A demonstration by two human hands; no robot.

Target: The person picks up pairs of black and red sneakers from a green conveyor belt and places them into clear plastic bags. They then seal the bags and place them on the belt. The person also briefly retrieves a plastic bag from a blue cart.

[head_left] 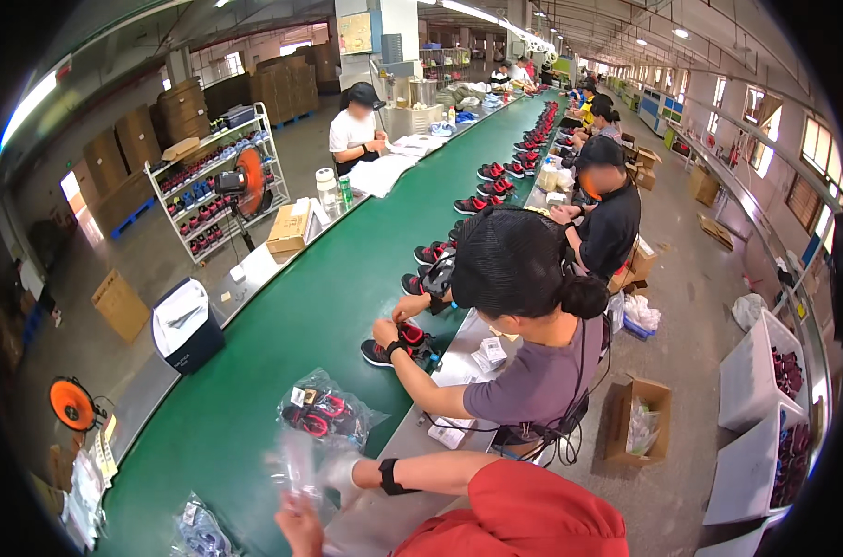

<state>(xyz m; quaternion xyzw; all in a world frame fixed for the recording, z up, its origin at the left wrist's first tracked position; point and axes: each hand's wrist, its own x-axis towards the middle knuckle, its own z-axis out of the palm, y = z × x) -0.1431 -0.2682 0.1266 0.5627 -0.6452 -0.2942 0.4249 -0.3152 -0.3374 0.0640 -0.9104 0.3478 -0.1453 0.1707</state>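
Observation:
Over the green conveyor belt (254, 371), my left hand (298, 524) is closed at the lower end of a clear plastic bag (296, 464), which is blurred by motion. My right hand (345, 473) is close beside the bag; it looks whitish, and its smeared fingers do not show what they hold. A dark band circles that wrist, below a red sleeve (533, 506). Just beyond the bag lies a bagged pair of black and red shoes (324, 408). Another filled clear bag (201, 529) rests at the lower left.
At my right, a co-worker in a purple shirt (542, 371) handles a black and red shoe (380, 353) on the belt. More shoes (496, 188) line the belt beyond. A dark blue bin (189, 339) and an orange fan (72, 405) stand across it.

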